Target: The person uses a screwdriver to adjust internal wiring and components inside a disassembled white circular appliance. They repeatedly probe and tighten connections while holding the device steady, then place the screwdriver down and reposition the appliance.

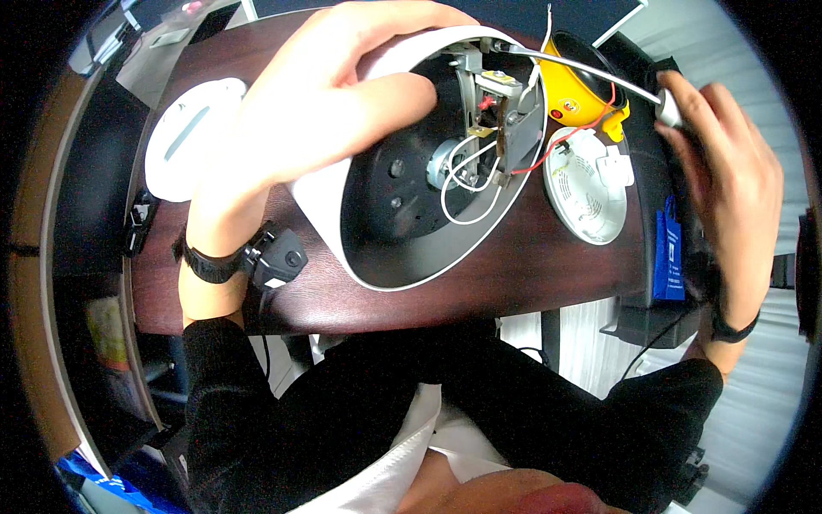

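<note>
A white appliance housing (321, 201) lies tipped on the table, its dark inside turned toward me. Inside show a metal bracket, a small circuit board (519, 141), and white and red wires (471, 221). My left hand (334, 94) grips the housing's upper left wall, the thumb reaching over the rim into the opening. In my right hand (728, 146) is a long-shafted screwdriver (599, 68), fingers closed around its pale handle. Its shaft runs left to the upper rim of the housing, near the bracket; whether the tip sits in a screw, I cannot tell.
Right of the housing are a yellow container (572, 86) with a dark inside and a white round vented cover (586, 188). A white oval part (193, 137) lies left on the dark wooden table (479, 295). A blue bag (669, 248) hangs beyond the right edge.
</note>
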A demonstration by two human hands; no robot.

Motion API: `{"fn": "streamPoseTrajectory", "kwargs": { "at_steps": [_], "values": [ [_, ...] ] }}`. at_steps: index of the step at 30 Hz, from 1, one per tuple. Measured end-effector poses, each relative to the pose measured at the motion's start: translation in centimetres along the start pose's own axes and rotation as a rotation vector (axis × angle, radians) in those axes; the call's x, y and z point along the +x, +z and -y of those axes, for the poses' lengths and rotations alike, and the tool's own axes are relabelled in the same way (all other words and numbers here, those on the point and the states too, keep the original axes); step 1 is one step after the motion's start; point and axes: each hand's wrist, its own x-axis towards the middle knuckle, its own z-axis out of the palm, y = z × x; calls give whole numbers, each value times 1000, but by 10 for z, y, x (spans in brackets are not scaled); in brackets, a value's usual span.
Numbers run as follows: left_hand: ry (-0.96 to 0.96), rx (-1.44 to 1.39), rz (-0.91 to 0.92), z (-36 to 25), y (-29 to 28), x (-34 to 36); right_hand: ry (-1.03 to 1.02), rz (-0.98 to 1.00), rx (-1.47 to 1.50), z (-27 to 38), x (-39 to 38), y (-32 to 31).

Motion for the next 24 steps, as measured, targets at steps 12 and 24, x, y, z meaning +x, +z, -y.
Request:
{"fn": "streamPoseTrajectory", "kwargs": {
  "at_steps": [12,24],
  "values": [
    [3,168,-5,4,-5,3,-52,-6,266,-11,0,29],
    [48,299,-63,17,-6,-4,482,322,995,28,-17,31]
  ]
}}
